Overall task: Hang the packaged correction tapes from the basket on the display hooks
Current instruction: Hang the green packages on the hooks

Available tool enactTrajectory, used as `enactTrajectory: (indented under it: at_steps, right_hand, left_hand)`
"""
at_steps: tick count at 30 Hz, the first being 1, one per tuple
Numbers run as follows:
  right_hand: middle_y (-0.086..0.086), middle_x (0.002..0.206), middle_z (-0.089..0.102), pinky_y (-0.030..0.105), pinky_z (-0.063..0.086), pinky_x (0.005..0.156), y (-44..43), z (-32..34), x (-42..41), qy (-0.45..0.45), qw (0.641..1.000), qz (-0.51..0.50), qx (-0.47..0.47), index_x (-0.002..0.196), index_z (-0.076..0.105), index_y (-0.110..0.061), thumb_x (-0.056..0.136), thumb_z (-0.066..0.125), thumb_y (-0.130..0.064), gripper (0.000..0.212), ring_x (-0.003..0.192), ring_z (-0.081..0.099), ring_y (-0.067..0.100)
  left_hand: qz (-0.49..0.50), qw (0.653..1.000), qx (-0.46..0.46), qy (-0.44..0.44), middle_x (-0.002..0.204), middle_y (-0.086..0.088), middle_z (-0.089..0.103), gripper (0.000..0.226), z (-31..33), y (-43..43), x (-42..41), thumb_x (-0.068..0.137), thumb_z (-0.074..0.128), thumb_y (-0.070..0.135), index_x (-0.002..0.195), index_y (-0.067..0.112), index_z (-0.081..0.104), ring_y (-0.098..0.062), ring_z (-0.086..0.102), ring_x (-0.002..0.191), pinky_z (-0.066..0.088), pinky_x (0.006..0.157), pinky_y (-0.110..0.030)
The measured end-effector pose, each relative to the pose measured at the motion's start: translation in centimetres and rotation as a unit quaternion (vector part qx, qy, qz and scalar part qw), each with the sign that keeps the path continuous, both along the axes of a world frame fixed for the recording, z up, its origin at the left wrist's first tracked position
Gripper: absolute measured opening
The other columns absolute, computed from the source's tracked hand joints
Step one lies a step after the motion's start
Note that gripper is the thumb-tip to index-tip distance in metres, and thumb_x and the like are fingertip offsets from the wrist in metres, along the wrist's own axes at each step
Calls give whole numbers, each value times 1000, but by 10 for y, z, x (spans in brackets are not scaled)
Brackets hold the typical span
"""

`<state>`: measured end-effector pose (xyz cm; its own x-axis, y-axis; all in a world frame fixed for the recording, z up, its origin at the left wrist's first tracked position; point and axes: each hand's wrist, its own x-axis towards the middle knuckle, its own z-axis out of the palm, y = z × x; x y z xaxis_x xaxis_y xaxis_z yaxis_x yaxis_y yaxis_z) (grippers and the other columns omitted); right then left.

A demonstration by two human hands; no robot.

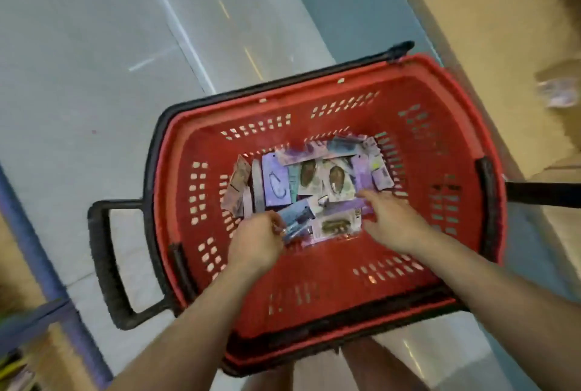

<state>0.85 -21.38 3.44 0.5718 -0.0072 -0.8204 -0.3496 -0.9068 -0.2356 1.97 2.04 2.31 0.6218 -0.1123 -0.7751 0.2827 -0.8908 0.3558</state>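
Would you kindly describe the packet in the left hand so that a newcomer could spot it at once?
Look into the red slotted plastic basket, at the pile of flat packets on its bottom. At the pile's near-left edge, the left hand pinches a blue packet; its neighbours are mostly lilac or white.

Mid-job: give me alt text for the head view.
The left hand grips a blue correction tape pack inside a red basket on the floor, while the right hand touches the loose purple packs beside it.
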Motion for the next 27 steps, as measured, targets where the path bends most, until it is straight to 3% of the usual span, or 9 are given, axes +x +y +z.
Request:
enactTrajectory:
  at_steps: [2, 5, 8, 11, 15, 19, 22, 25, 27]
  right_hand:
    - [15, 135, 58, 37, 47, 93, 1, -57, 6, 1, 999, -35, -4, 148, 39, -14, 92, 57, -17, 58, 119, 57, 33]
    - [17, 137, 57, 38, 47, 96, 0, -129, 18, -3, 993, -113, -16, 146, 41, -12, 95, 54, -18, 53, 123, 55, 36]
    - [21, 130, 60, 39, 45, 96, -3, -185, 25, 2, 984, -171, -48, 132, 53, -6, 98, 52, -31, 42, 121, 55, 39]
    - [24, 125, 62, 39, 46, 92, -1, -217, 30, 24, 976, -193, -98, 118, 59, -3, 99, 46, -45, 48, 116, 57, 40]
    - [21, 138, 55, 38, 45, 97, 9, -227, 40, 68, 974, -180, -116, 134, 48, -4, 95, 56, -50, 61, 126, 53, 37]
    - [14, 139, 54, 37, 45, 96, 3, -228, 28, 49, 967, -237, -76, 140, 36, -6, 83, 74, -48, 80, 126, 53, 33]
    - [10, 131, 55, 32, 45, 90, -9, -217, 18, 39, 949, -314, -8, 136, 40, -11, 76, 84, -35, 78, 118, 54, 29]
    - [-1, 107, 58, 26, 44, 73, -25, -203, 17, 66, 912, -399, 73, 125, 47, -14, 77, 85, -18, 62, 94, 57, 16]
    - [2, 110, 65, 25, 46, 67, -39, -196, 17, 78, 901, -417, 95, 129, 52, -11, 78, 83, -11, 60, 92, 62, 18]
  left_hand:
    - [-23, 1000, -5, -6, 115, -10, 70, 23, -61, -18, 4, 94, 54, 20, 113, 20, 67, -32, 64, 106, 52, 86, -36]
    - [-55, 998, -17, -31, 116, -14, 68, 28, -134, -45, 12, 99, 46, 19, 122, 16, 61, -37, 62, 106, 46, 76, -36]
    - [-114, 993, -9, -41, 113, -16, 67, 22, -182, -68, 17, 96, 46, 17, 114, 13, 58, -39, 61, 104, 44, 70, -38]
    - [-161, 986, 14, -29, 116, -18, 65, 22, -207, -84, 18, 94, 49, 13, 114, 9, 58, -39, 61, 108, 49, 76, -42]
    - [-74, 996, 39, 20, 121, -21, 65, 29, -219, -95, 21, 95, 53, 24, 119, 6, 56, -39, 60, 114, 49, 87, -41]
    - [42, 997, -11, 70, 118, -9, 67, 48, -229, -102, 18, 82, 74, 42, 117, 16, 53, -31, 62, 109, 52, 88, -37]
    - [47, 993, -50, 101, 101, 2, 68, 42, -232, -102, 13, 75, 82, 44, 102, 17, 65, -22, 65, 93, 53, 80, -31]
    - [35, 985, -112, 124, 66, -9, 61, 33, -219, -98, 11, 75, 84, 36, 80, 5, 74, -18, 50, 62, 40, 62, -29]
    - [20, 980, -134, 143, 67, -9, 66, 19, -209, -90, 11, 77, 83, 29, 84, 11, 78, -14, 51, 58, 42, 59, -28]
